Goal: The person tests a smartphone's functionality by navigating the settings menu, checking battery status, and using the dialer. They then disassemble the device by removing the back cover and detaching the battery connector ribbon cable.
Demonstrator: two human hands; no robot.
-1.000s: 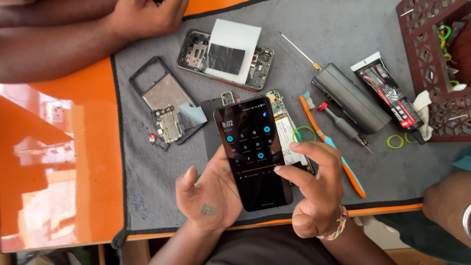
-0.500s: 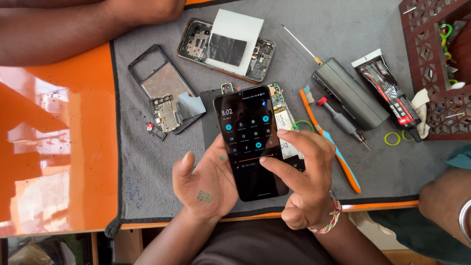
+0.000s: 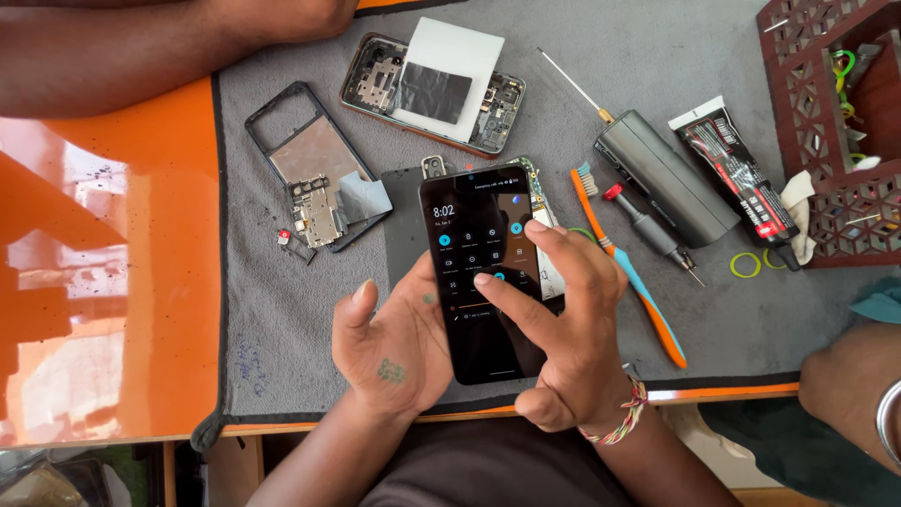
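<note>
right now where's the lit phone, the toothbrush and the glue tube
lit phone (image 3: 481, 272), head view, middle of its screen
toothbrush (image 3: 643, 299), head view, orange and blue handle
glue tube (image 3: 737, 174), head view, middle of its black body

black phone (image 3: 483, 282) | grey mat (image 3: 601, 103) | orange table (image 3: 113, 272)

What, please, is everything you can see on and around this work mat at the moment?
lit black smartphone: one, in the person's hands.
opened phone body under a white sheet: one, mat top.
bare dark phone frame: one, mat left.
grey cylindrical tool: one, right.
orange-and-blue toothbrush: one, beside phone.
small red-capped screwdriver: one, between them.
black glue tube: one, right.
brown lattice box: one, far right.
grey cloth mat: one, on orange table.
left hand: cradles phone.
right hand: finger on screen.
</note>
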